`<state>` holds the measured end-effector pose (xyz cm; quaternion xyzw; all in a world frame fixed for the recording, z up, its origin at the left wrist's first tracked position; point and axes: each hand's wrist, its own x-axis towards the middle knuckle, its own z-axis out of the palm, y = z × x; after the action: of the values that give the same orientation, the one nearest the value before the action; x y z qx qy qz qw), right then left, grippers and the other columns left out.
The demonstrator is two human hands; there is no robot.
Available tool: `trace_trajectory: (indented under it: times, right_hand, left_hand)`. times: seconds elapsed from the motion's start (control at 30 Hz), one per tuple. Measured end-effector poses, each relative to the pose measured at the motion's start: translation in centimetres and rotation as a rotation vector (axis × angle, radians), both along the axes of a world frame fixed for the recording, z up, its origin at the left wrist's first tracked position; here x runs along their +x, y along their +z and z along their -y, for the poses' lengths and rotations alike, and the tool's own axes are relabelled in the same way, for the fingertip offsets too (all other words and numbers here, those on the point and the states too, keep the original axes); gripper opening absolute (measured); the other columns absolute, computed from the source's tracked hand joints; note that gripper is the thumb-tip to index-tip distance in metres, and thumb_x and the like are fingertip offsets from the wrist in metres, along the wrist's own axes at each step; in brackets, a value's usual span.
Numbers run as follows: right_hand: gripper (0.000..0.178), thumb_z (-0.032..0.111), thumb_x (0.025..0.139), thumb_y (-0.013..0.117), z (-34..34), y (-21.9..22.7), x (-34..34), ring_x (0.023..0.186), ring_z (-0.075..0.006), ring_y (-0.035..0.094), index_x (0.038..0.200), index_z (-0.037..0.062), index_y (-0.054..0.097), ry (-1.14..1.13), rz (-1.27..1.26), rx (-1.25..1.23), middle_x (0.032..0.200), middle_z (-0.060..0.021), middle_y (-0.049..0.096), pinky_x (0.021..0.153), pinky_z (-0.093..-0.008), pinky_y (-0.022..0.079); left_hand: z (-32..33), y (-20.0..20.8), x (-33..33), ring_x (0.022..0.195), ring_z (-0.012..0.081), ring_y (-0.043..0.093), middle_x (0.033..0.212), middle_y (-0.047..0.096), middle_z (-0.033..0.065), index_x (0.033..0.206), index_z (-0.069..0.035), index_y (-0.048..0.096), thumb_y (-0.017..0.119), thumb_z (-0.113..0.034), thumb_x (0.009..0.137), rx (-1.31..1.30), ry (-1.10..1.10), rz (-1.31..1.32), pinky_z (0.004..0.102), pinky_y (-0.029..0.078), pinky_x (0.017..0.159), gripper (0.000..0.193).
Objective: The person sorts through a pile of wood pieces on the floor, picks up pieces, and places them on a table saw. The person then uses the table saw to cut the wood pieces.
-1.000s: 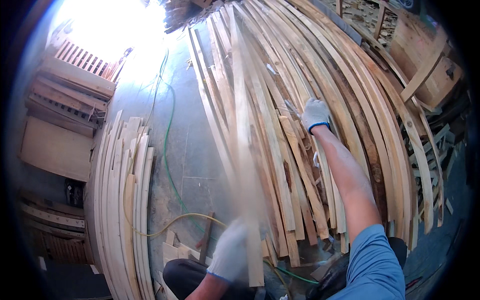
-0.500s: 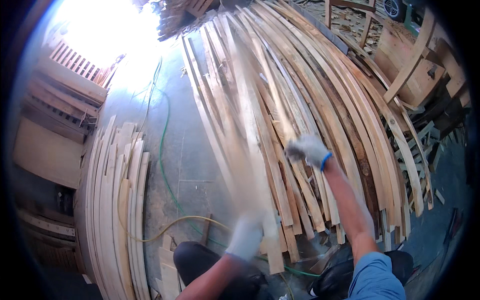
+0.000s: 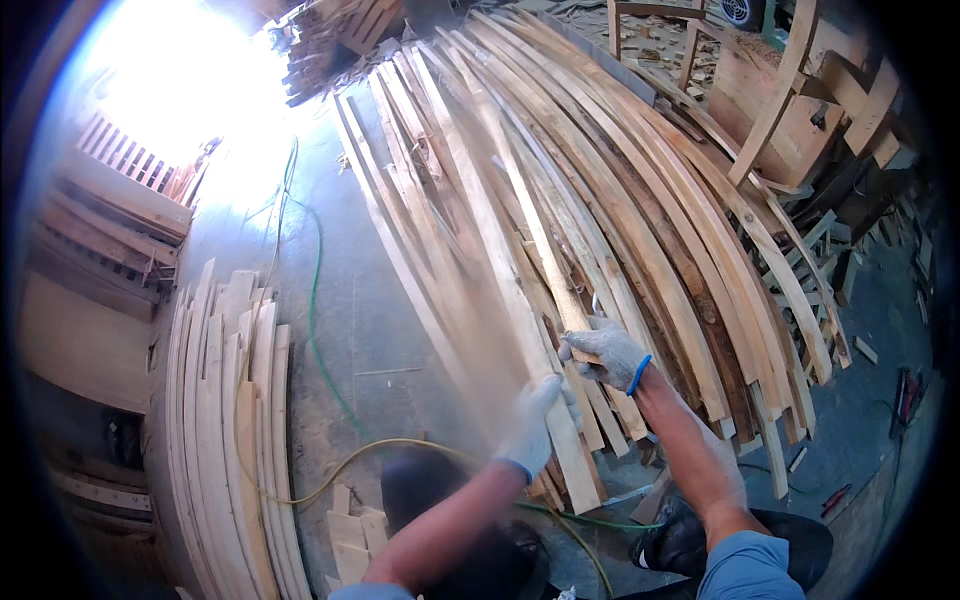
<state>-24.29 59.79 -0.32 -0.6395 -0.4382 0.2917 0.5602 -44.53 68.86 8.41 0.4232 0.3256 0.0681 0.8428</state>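
Observation:
My left hand [image 3: 534, 425], in a pale work glove, is closed round the edge of a long pale board [image 3: 519, 328] near its near end. Just right of it, my gloved right hand [image 3: 608, 352] grips the near end of a narrow wooden strip [image 3: 533, 222], which stretches away over the pile. A blue band shows at that glove's cuff. Both pieces lie among many long planks [image 3: 640, 210] spread side by side, running from near my knees to the far end. Left of my left hand there is a brownish blur.
A stack of shorter pale boards [image 3: 205, 430] lies at the left. A yellow hose [image 3: 345, 462] and a green hose [image 3: 318, 290] cross the grey floor [image 3: 385, 345]. Wooden frames and scrap pieces [image 3: 850, 110] crowd the right. Pliers-like tools [image 3: 836, 500] lie at lower right.
My left hand has moved up and to the right, onto the pale board. My right hand is lower, at the strip's near end. The whole view has shifted a little.

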Motion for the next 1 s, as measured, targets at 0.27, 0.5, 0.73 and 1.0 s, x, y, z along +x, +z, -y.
trace_trajectory:
  times: [0.27, 0.5, 0.73, 1.0]
  right_hand:
    - [0.048, 0.026, 0.094, 0.077, 0.7, 5.9, -2.7, 0.102, -0.0318, 0.071, 0.127, -0.0071, 0.067, -0.213, -0.623, -0.374, 0.114, -0.0234, 0.073, 0.088, -0.0438, 0.056]
    - [0.039, 0.03, 0.095, 0.077, 4.3, 0.2, -0.9, 0.086, -0.0297, 0.075, 0.112, -0.0048, 0.071, -0.332, 0.046, -0.691, 0.094, -0.0167, 0.076, 0.077, -0.0431, 0.061]
    - [0.043, 0.036, 0.095, 0.072, 9.4, 0.9, 2.9, 0.112, -0.047, 0.066, 0.119, 0.0008, 0.068, -0.822, 0.463, -0.825, 0.119, -0.0239, 0.073, 0.1, -0.053, 0.052]
    - [0.044, 0.035, 0.091, 0.078, 10.4, -1.0, 3.4, 0.11, -0.0421, 0.064, 0.119, 0.004, 0.063, -0.971, 0.863, -0.748, 0.115, -0.0212, 0.067, 0.093, -0.0539, 0.052]
  left_hand:
    - [-0.4, 0.5, -0.2, 0.116, 0.0209, 0.07, 0.125, 0.073, 0.0054, 0.137, -0.003, 0.066, 0.061, -0.014, 0.105, -0.109, -0.131, -0.055, 0.0348, 0.057, 0.098, 0.033]
    - [0.6, -3.5, 0.8, 0.096, 0.0218, 0.069, 0.106, 0.07, 0.01, 0.118, -0.005, 0.064, 0.061, -0.024, 0.107, 0.052, -0.144, 0.062, 0.0377, 0.058, 0.088, 0.023]
    - [0.5, 1.9, 1.5, 0.091, 0.0233, 0.068, 0.1, 0.069, 0.0117, 0.111, -0.002, 0.063, 0.059, -0.032, 0.108, -0.282, -0.044, -0.129, 0.0421, 0.058, 0.086, 0.03]
    - [-0.3, 0.2, 0.8, 0.086, 0.0224, 0.068, 0.094, 0.069, 0.0111, 0.106, -0.001, 0.064, 0.055, -0.033, 0.109, -0.172, -0.129, -0.109, 0.0387, 0.055, 0.085, 0.033]
